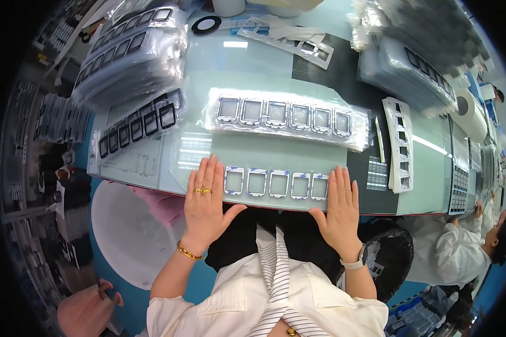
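At the table's front edge lies a row of small rectangular frames (270,183) with blue and white markings on their rims. My left hand (205,199) rests flat at the row's left end, fingers straight and thumb spread inward. Flat at the right end, partly covering the last frame, is my right hand (340,205), its thumb also turned inward. Neither hand grips anything. Just beyond them sits a shiny clear plastic tray (289,115) holding a row of dark-rimmed rectangular pieces.
Tall stacks of plastic trays stand at the back left (132,56) and back right (410,67). Black frames (138,128) lie at left. A thin pen-like tool (380,140) and white cut-out strips (399,146) are at right. A co-worker (461,247) sits farther right.
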Demonstrator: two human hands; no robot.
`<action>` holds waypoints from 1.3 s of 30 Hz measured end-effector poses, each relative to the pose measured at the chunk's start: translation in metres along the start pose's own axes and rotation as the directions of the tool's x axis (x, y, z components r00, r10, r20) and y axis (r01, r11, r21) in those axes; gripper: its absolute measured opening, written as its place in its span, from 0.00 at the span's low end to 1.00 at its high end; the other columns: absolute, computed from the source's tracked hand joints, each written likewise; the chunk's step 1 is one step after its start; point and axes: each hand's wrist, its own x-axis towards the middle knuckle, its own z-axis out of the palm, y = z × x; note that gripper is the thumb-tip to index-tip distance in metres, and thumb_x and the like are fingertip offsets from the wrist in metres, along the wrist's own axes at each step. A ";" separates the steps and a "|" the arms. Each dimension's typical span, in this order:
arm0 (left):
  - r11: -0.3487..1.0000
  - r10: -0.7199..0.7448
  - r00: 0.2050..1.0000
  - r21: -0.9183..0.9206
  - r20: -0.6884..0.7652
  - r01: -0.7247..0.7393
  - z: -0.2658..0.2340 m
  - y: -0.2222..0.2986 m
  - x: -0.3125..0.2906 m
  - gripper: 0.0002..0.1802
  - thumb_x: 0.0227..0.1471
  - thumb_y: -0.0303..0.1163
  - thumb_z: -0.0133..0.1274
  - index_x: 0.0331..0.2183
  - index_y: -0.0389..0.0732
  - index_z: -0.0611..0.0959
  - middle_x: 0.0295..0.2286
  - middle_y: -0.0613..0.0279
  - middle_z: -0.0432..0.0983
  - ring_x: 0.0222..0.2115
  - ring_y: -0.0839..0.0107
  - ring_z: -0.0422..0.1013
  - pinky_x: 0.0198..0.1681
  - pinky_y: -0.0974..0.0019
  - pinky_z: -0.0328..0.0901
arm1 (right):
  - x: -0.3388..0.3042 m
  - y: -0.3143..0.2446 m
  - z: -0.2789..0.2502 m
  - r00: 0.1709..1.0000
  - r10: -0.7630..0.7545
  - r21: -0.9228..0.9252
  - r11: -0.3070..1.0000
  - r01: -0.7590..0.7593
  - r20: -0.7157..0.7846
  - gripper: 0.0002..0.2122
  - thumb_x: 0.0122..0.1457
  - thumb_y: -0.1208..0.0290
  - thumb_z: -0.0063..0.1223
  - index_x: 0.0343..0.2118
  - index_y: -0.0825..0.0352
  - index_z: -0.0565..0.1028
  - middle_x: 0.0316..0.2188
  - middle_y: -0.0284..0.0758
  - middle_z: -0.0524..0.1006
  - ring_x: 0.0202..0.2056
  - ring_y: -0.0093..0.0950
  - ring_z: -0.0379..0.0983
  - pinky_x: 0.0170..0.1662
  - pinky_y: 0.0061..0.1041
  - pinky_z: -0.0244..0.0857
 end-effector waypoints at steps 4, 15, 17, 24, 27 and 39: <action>0.998 -0.052 0.998 0.019 -0.037 0.053 0.000 0.017 0.000 0.61 0.50 0.58 0.64 0.70 0.31 0.56 0.71 0.42 0.49 0.72 0.40 0.46 0.72 0.34 0.40 | 0.004 0.008 -0.017 1.000 -0.005 0.065 0.998 0.006 -0.010 0.35 0.67 0.57 0.53 0.70 0.74 0.58 0.73 0.50 0.57 0.73 0.49 0.50 0.74 0.48 0.43; 0.915 0.291 0.956 -0.302 0.037 -0.266 0.010 0.085 -0.003 0.43 0.51 0.49 0.66 0.63 0.40 0.73 0.67 0.54 0.62 0.70 0.55 0.54 0.73 0.40 0.45 | 0.053 0.021 -0.045 0.966 0.242 0.193 0.948 -0.255 0.090 0.17 0.53 0.61 0.72 0.25 0.69 0.76 0.18 0.36 0.76 0.20 0.31 0.73 0.25 0.32 0.63; 0.897 0.265 0.964 -0.365 -0.002 -0.248 0.007 0.072 -0.009 0.38 0.52 0.46 0.66 0.61 0.41 0.76 0.65 0.53 0.66 0.69 0.55 0.58 0.72 0.41 0.47 | 0.051 0.022 -0.046 0.967 0.224 0.228 0.942 -0.247 0.124 0.17 0.53 0.62 0.72 0.23 0.69 0.75 0.19 0.37 0.77 0.21 0.30 0.74 0.25 0.31 0.63; 0.933 -0.305 0.915 -0.275 -0.262 0.233 -0.007 -0.008 -0.002 0.46 0.47 0.45 0.72 0.62 0.39 0.73 0.65 0.51 0.63 0.69 0.47 0.53 0.71 0.46 0.49 | 0.036 0.007 -0.051 0.992 -0.012 0.592 0.802 0.082 -0.122 0.06 0.57 0.86 0.59 0.28 0.72 0.73 0.25 0.37 0.81 0.25 0.27 0.79 0.32 0.22 0.71; 0.916 -0.308 0.921 -0.338 -0.240 0.218 -0.003 -0.026 0.000 0.39 0.45 0.44 0.73 0.55 0.38 0.79 0.64 0.52 0.65 0.69 0.50 0.53 0.71 0.46 0.45 | 0.029 -0.013 -0.073 0.885 -0.201 0.510 0.754 0.414 -0.421 0.11 0.53 0.89 0.61 0.28 0.69 0.69 0.28 0.44 0.84 0.25 0.34 0.82 0.31 0.23 0.74; 0.546 -0.418 0.903 -0.821 -0.096 0.165 -0.054 -0.036 0.115 0.12 0.59 0.33 0.64 0.31 0.33 0.86 0.24 0.65 0.81 0.25 0.80 0.72 0.30 0.72 0.65 | 0.112 0.051 -0.055 0.836 0.461 0.933 0.325 0.152 -0.296 0.09 0.67 0.75 0.59 0.30 0.66 0.71 0.21 0.31 0.76 0.17 0.17 0.69 0.19 0.16 0.61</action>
